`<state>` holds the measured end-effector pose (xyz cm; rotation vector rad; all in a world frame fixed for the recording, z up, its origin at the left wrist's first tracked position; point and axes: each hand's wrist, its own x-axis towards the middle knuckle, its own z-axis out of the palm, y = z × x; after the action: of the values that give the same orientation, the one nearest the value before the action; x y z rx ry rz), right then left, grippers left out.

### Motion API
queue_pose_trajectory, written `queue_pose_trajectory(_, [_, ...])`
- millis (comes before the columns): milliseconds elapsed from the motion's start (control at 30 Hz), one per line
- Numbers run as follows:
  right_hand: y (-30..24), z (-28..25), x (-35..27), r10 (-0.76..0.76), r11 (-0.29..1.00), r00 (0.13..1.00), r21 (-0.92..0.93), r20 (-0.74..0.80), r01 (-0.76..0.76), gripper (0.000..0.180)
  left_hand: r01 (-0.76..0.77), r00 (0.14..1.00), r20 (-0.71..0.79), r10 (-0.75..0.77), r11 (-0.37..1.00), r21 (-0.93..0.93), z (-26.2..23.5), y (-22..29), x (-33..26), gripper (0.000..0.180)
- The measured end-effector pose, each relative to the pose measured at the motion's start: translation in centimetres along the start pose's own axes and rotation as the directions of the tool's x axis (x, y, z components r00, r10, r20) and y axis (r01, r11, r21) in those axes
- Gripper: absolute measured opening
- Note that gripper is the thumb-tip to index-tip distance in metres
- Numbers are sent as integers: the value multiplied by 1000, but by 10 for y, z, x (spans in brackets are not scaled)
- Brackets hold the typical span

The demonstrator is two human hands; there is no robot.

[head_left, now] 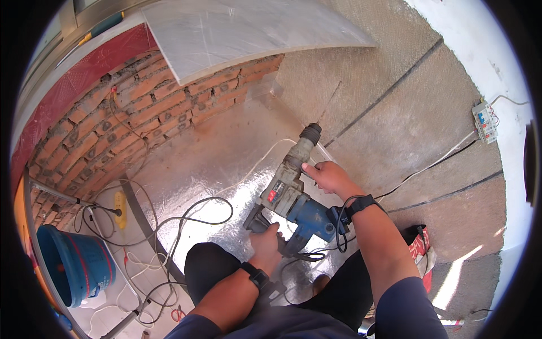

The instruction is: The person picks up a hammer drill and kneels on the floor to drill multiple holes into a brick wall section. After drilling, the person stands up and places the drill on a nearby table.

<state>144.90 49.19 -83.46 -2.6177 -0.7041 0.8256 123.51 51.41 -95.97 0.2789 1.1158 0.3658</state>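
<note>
A blue and grey hammer drill is held in front of me, tilted so its long thin bit points away toward the tiled wall. My left hand is closed round its rear handle. My right hand grips the front part from the right side, thumb against the grey housing; its other fingers are partly hidden. Whether the bit touches the wall I cannot tell. From the handle a dark power cord runs off below.
Shiny foil-like sheeting covers the floor between brick wall and tiled wall. Loose cables, a yellow power strip and a blue bucket lie left. A grey slab juts out above the bricks. Breakers hang right.
</note>
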Motion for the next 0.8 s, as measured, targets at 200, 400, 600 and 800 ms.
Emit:
queue_pose_trajectory(200, [-48,9,-1,-21,994,1000,-104,-21,18,67,31,999,-8,-31,998,-62,-17,17,18,36])
queue_pose_trajectory(400, [-105,12,-2,-3,965,1000,-263,-11,0,67,123,984,-116,-137,985,-118,-14,51,4,34])
queue_pose_trajectory(600, [-116,9,6,-27,951,997,-310,-68,4,66,134,986,-82,-143,985,-107,-11,62,16,32])
queue_pose_trajectory(800, [-60,1,47,6,997,1000,-83,9,-5,68,-65,984,-166,65,998,3,20,42,43,31])
